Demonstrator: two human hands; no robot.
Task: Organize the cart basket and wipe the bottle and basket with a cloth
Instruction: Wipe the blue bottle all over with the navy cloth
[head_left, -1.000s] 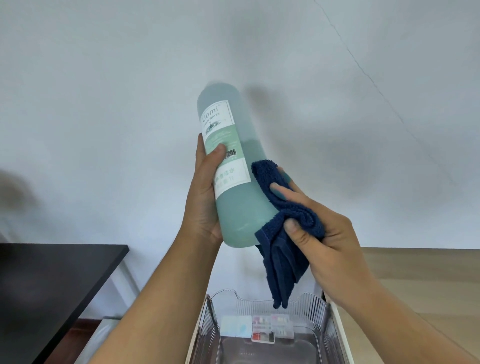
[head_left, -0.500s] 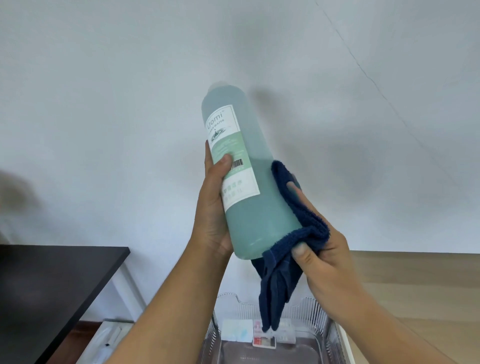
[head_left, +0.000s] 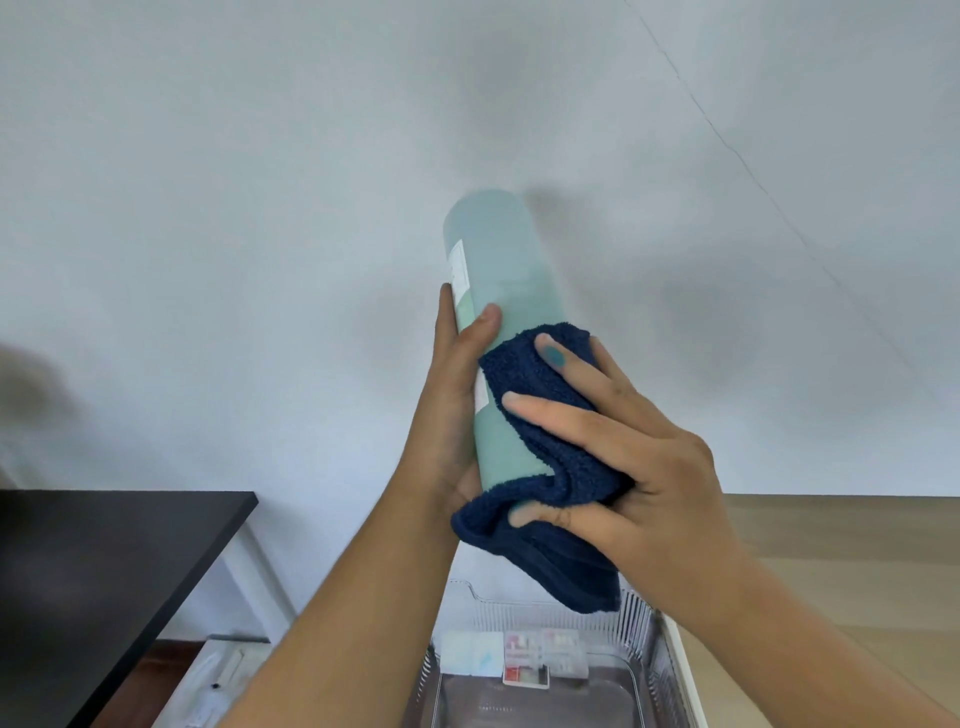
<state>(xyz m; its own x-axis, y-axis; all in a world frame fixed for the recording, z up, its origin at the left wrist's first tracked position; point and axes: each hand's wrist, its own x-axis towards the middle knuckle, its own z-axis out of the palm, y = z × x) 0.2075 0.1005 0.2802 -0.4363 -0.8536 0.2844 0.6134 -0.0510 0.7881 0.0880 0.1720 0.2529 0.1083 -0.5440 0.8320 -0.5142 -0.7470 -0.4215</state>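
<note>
I held the tall pale-green translucent plastic bottle (head_left: 501, 291) up in front of the white wall (head_left: 260, 208), tilted with its far end leaning away from me. My left hand (head_left: 460, 410) was wrapped around its left side, thumb pressed across the front near the white and green label (head_left: 461, 291). My right hand (head_left: 634, 467) pressed the dark navy terry cloth (head_left: 540, 457) against the bottle's lower right side, fingers spread over the fabric and thumb tucked under the fold, so the cloth cupped the bottle's near end. A loose tail of cloth hung down below my palm. Beneath my hands sat the clear ribbed plastic basket (head_left: 639, 634), with small flat packets (head_left: 514, 660) lying along its far wall. A black tabletop (head_left: 104, 571) stood to the left, well apart from the basket.
</note>
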